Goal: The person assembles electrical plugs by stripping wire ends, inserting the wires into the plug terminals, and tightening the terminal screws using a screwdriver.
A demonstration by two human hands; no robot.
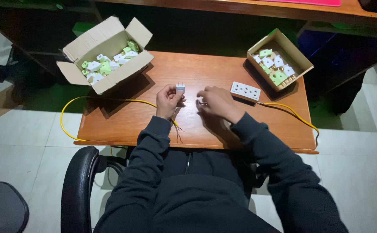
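On the wooden table (123, 125) between two cardboard boxes, the left hand (167, 102) grips a white plug (180, 89); right hand (214, 102) rests loosely curled.

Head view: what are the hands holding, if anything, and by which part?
The left hand holds a small white plug by its lower body, prongs pointing up. The right hand rests on the wooden table; whether it pinches anything cannot be told.

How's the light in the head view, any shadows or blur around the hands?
Head view: light pools on the wooden table, the surroundings fall dark; the open cardboard box throws a hard shadow; the left hand with the small white plug is sharp, the right hand slightly soft.
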